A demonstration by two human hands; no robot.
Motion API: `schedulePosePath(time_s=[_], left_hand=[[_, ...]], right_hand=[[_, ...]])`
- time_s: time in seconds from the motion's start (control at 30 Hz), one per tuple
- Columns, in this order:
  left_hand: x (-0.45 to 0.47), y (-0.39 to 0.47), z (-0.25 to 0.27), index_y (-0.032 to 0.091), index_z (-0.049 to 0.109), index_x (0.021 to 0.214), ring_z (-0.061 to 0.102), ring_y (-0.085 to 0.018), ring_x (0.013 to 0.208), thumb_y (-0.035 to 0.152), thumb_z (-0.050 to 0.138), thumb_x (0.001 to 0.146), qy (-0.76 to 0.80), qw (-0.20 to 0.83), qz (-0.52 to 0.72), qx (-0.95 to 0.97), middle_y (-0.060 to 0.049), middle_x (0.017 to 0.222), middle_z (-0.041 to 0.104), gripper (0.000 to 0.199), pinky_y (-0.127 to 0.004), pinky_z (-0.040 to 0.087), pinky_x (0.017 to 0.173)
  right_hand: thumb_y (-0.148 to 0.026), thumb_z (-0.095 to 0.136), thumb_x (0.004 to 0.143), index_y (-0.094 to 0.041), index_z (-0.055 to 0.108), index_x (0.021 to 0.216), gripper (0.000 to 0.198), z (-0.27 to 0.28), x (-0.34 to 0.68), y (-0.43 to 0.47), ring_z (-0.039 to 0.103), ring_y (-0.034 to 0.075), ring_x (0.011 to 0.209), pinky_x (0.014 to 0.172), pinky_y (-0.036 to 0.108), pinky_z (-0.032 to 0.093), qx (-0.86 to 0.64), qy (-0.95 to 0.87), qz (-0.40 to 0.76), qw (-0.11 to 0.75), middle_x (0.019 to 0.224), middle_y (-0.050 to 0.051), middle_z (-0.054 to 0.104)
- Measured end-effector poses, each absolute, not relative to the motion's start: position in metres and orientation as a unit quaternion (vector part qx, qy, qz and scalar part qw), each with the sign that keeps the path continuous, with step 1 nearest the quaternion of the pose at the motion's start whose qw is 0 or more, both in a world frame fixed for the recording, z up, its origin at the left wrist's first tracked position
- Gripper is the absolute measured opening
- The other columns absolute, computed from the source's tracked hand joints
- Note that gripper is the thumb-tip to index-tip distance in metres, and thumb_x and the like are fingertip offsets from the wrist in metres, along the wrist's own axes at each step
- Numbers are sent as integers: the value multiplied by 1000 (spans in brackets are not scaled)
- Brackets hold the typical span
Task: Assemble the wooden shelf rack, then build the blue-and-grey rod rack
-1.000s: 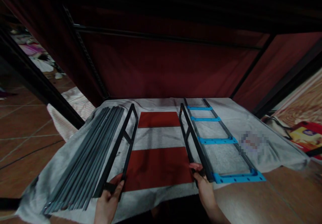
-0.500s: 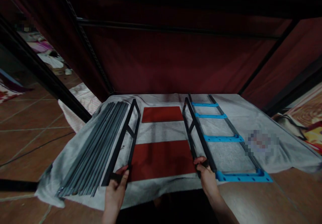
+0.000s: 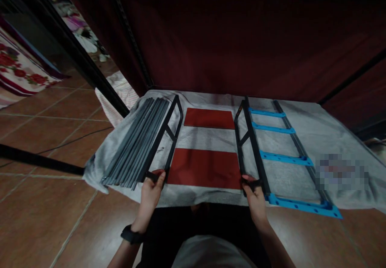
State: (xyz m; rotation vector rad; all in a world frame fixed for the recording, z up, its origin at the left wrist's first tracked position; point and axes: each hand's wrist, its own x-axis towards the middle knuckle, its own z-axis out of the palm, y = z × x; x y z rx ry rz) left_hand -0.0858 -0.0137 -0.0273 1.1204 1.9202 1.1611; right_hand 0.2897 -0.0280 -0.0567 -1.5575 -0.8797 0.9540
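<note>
My left hand is closed on the near end of a black side frame, at its short crossbar. On the other side, my right hand grips the near end of a matching black frame. Both frames lie lengthwise on a grey cloth. Between them rest a larger red panel near me and a smaller red panel farther off. The fingertips are partly hidden behind the bars.
A bundle of grey tubes lies left of the left frame. Right of the right frame is a ladder-like piece with blue crosspieces. Black posts and a dark red curtain stand around the cloth. A cable crosses the tiled floor.
The view has tilted down and swung left, so more of my arms and lap shows. Both hands remain on the same frame ends, and the laid-out pieces keep their arrangement.
</note>
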Motion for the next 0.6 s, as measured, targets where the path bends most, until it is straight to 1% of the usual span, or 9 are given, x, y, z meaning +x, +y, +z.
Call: schedulePosePath(time_s=[0.13, 0.23, 0.3, 0.37, 0.47, 0.6], left_hand=[[-88, -17, -37, 14, 68, 101, 67, -28, 102, 55, 66, 72, 713, 318, 459, 423, -13, 103, 73, 51, -42, 51, 95], [-93, -22, -39, 15, 66, 109, 63, -29, 115, 48, 65, 73, 693, 344, 446, 449, -14, 117, 70, 49, -43, 46, 103], [-98, -27, -36, 16, 66, 113, 60, -30, 120, 46, 64, 73, 682, 369, 426, 466, -14, 123, 68, 51, -43, 44, 106], [-101, -30, -32, 17, 66, 112, 61, -30, 120, 49, 65, 73, 684, 380, 406, 472, -12, 121, 70, 51, -43, 46, 105], [-105, -30, -28, 18, 69, 105, 62, -31, 117, 57, 66, 71, 705, 360, 392, 470, -10, 113, 73, 52, -42, 49, 102], [-106, -23, -34, 20, 70, 101, 64, -33, 115, 65, 65, 65, 732, 339, 389, 446, -9, 108, 75, 58, -46, 46, 106]], right_hand=[[-53, 66, 77, -20, 70, 105, 43, -61, 287, -35, 60, 26, 111, 108, 44, 37, -672, -405, 344, 516, 110, 8, 71], [-56, 64, 78, -20, 69, 110, 48, -63, 290, -37, 59, 26, 113, 108, 44, 38, -677, -410, 348, 503, 115, 9, 69], [-57, 65, 78, -20, 69, 111, 50, -66, 292, -38, 59, 27, 115, 107, 43, 39, -683, -406, 349, 497, 117, 9, 69], [-58, 65, 78, -21, 70, 110, 49, -68, 294, -38, 58, 27, 116, 106, 43, 40, -687, -406, 345, 494, 117, 9, 69], [-56, 66, 78, -21, 71, 107, 46, -68, 292, -36, 60, 27, 115, 107, 44, 40, -681, -412, 340, 501, 115, 9, 70], [-55, 67, 77, -20, 72, 100, 42, -58, 285, -30, 63, 27, 107, 103, 44, 45, -660, -390, 346, 541, 107, 9, 73]])
